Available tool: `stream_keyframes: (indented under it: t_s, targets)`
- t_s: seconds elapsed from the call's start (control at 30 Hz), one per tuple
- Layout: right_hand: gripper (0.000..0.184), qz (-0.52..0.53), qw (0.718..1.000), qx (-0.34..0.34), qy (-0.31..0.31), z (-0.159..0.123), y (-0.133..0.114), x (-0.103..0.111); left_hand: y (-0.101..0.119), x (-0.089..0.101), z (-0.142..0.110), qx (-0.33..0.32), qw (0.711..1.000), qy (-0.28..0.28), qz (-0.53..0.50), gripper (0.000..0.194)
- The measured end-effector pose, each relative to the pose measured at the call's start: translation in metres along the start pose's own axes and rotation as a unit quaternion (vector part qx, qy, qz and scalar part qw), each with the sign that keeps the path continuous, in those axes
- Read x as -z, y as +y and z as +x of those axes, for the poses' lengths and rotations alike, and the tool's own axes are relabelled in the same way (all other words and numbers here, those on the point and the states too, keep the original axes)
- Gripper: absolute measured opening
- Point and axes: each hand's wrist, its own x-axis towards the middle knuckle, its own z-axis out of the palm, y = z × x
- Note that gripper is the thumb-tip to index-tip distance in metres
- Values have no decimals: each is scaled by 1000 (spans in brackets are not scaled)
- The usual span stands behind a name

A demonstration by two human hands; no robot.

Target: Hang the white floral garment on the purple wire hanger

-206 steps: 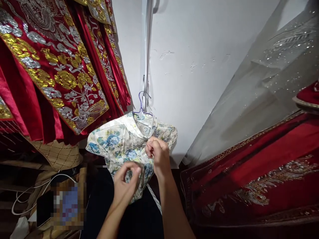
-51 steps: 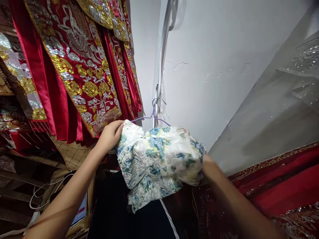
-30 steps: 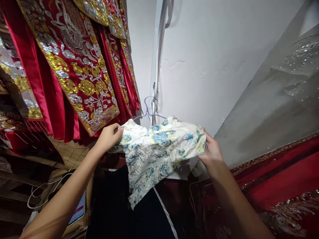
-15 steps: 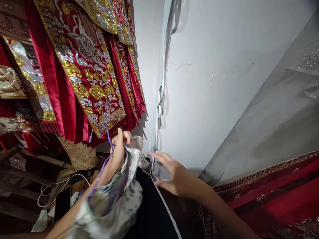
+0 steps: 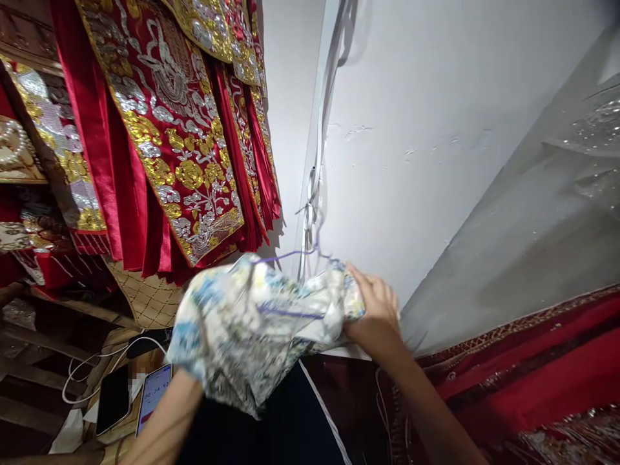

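Note:
A pale garment with blue and yellow floral print (image 5: 227,310) hangs rumpled on a thin purple hanger (image 5: 290,253) in front of me. The hanger's hook points up near the white wall, and its lower bar shows through the neck opening. My right hand (image 5: 372,300) is closed round the garment's right shoulder, where the hanger's end is covered. On the left, my forearm (image 5: 169,413) goes up under the cloth. The fabric hides my left hand, so its fingers cannot be seen.
Red sequinned costumes (image 5: 188,174) hang at the left. White straps (image 5: 314,168) run down the wall (image 5: 397,155). A lit phone (image 5: 154,394), a dark phone (image 5: 113,400) and a white cable (image 5: 68,381) lie low left. Red fabric (image 5: 533,374) and clear plastic sheeting (image 5: 533,213) are at right.
The garment has spread out and risen, with the purple hanger now inside its shoulders. My right hand has gone from free and spread to gripping the cloth; my left hand has become hidden.

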Motion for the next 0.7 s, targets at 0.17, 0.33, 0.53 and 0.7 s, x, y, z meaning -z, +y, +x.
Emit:
stream_keyframes:
  t_s: [0.17,0.33,0.53,0.7]
  targets:
    - [94,-39,995,-64,61,47,19,12,-24,4,-7,91,995,37,-3,69]
    - [95,12,998,62,17,54,-16,-4,-59,-25,-6,23,986,155,49,67]
    - [51,294,945,-44,135,-28,-22,-43,-104,-21,-43,110,975,193,9,56]
    - [39,500,835,-227,-41,-76,-26,-95,-106,-23,-61,122,976,172,55,54]
